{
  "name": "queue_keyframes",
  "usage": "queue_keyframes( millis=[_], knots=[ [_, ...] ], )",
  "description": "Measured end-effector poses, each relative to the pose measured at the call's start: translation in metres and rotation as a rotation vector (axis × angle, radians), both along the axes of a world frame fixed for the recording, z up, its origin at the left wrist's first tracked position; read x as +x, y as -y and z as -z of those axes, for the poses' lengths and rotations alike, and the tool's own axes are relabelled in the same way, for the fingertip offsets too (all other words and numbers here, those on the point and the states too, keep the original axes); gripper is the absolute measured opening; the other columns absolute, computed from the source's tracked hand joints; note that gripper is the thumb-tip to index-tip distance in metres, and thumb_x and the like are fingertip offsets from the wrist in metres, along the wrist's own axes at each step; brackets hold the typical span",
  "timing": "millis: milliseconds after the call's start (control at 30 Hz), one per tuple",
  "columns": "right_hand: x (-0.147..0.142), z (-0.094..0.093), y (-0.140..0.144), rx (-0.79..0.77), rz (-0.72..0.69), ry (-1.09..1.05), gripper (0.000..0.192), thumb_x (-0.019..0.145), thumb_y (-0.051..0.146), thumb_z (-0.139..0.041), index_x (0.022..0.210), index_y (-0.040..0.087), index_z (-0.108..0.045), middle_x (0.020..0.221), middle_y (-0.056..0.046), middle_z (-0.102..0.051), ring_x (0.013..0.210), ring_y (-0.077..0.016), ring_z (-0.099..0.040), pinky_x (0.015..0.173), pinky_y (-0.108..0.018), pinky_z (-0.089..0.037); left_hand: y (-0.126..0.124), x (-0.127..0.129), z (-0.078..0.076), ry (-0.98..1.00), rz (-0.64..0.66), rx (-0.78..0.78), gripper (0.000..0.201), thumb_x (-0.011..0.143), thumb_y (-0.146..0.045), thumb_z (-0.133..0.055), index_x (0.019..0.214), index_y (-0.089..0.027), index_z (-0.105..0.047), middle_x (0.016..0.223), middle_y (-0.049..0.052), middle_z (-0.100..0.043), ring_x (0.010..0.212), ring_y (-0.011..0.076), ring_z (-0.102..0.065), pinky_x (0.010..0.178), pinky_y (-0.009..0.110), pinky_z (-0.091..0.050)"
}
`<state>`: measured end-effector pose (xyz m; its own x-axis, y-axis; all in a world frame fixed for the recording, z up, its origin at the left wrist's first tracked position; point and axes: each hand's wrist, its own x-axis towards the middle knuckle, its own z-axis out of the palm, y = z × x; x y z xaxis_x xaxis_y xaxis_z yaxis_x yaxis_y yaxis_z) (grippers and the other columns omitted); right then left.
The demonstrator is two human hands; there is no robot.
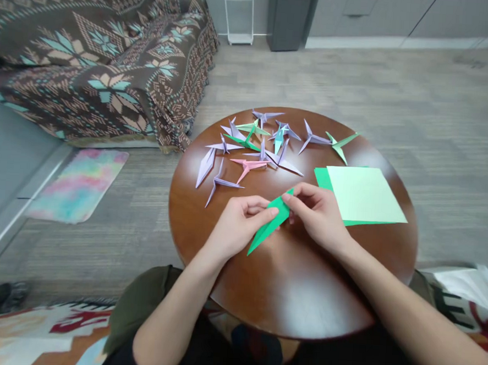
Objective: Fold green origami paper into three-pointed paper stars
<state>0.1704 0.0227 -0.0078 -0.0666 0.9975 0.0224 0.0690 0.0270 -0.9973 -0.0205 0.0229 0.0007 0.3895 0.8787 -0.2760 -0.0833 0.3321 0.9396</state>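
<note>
A folded green paper piece [271,224], long and pointed, lies over the round brown wooden table [287,284]. My left hand [237,226] pinches its left side near the middle. My right hand [318,214] pinches its upper end from the right. Both hands rest low over the tabletop. Just beyond them lie several finished folded paper cranes [250,144] in purple, green, pink and teal.
A stack of square paper sheets [361,195], pale green over darker green, lies right of my right hand. A sofa with a patterned brown throw [95,52] stands at the far left. A pastel mat [78,183] lies on the grey floor.
</note>
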Motion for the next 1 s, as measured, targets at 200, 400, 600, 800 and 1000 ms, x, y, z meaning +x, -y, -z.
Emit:
queue_keyframes(
  millis=[200, 400, 600, 800, 1000],
  knots=[
    [0.005, 0.001, -0.004, 0.037, 0.117, -0.081, 0.034, 0.086, 0.05, -0.082, 0.075, 0.021, -0.068, 0.064, -0.001, -0.07, 0.055, -0.016, -0.064, 0.058, -0.029, -0.054, -0.008, -0.011, -0.003, -0.042, 0.01, 0.028, 0.033, 0.077, -0.038, -0.087, 0.097, -0.015, -0.073, 0.079, 0.004, -0.077, 0.065, 0.0154, -0.072, 0.065, 0.024, -0.055],
    [0.008, -0.008, -0.003, 0.031, -0.032, 0.046, 0.023, 0.08, 0.039, -0.084, 0.073, 0.021, -0.071, 0.069, 0.0, -0.069, 0.064, -0.016, -0.062, 0.061, -0.027, -0.049, -0.013, -0.02, -0.008, -0.272, -0.076, 0.314, 0.015, 0.082, -0.03, -0.079, 0.083, -0.015, -0.076, 0.074, 0.003, -0.075, 0.067, 0.0149, -0.067, 0.068, 0.025, -0.052],
    [0.008, -0.009, -0.002, -0.047, -0.263, 0.146, 0.027, 0.088, 0.045, -0.079, 0.083, 0.019, -0.077, 0.077, -0.002, -0.073, 0.07, -0.0166, -0.061, 0.065, -0.028, -0.047, -0.01, -0.021, -0.012, -0.395, -0.002, 0.399, 0.007, 0.08, -0.021, -0.077, 0.077, -0.015, -0.081, 0.076, 0.002, -0.078, 0.073, 0.0163, -0.07, 0.073, 0.024, -0.052],
    [0.008, -0.007, -0.003, -0.07, -0.207, 0.06, 0.031, 0.091, 0.047, -0.076, 0.082, 0.017, -0.074, 0.076, -0.001, -0.069, 0.068, -0.0141, -0.057, 0.064, -0.026, -0.044, -0.005, -0.009, -0.005, -0.045, -0.235, 0.179, 0.028, 0.076, -0.038, -0.089, 0.085, -0.015, -0.076, 0.066, 0.0, -0.072, 0.056, 0.0117, -0.065, 0.055, 0.021, -0.052],
    [0.004, -0.005, -0.001, -0.051, -0.155, -0.028, 0.038, 0.091, 0.054, -0.077, 0.082, 0.018, -0.069, 0.076, 0.0, -0.065, 0.07, -0.0135, -0.056, 0.067, -0.026, -0.045, 0.004, 0.011, 0.001, 0.269, -0.284, -0.047, 0.041, 0.069, -0.04, -0.094, 0.094, -0.014, -0.075, 0.077, 0.002, -0.073, 0.061, 0.0111, -0.066, 0.048, 0.018, -0.052]
  ],
)
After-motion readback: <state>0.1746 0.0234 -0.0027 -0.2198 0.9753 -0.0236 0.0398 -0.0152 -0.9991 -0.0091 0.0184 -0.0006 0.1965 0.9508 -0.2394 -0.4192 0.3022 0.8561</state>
